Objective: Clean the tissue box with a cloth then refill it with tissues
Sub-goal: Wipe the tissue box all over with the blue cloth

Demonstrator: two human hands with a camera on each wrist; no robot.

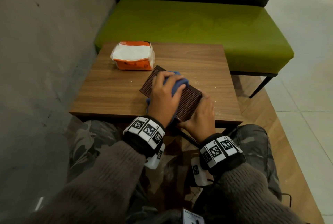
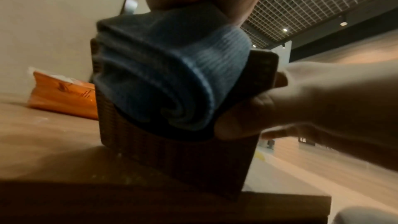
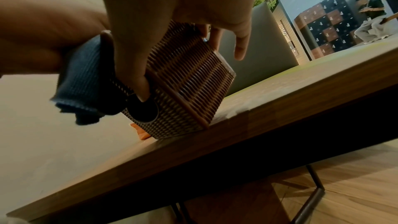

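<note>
A brown woven tissue box (image 1: pixel 187 104) (image 3: pixel 189 81) stands tilted on one long edge near the front of the wooden table (image 1: pixel 115 90). My left hand (image 1: pixel 165 94) presses a bunched blue cloth (image 1: pixel 178 83) (image 2: pixel 168 74) against the box's upturned face. My right hand (image 1: pixel 200 115) (image 3: pixel 172 28) grips the near end of the box, thumb at the oval slot (image 3: pixel 144 111), fingers on the far side. The orange tissue pack (image 1: pixel 134 56) (image 2: pixel 62 96), open with white tissues showing, lies at the table's back left.
A green bench (image 1: pixel 194 31) with a dark backrest stands behind the table. A grey wall (image 1: pixel 45 43) runs along the left. My knees sit under the table's front edge. People crouch far off by lockers (image 3: pixel 372 16).
</note>
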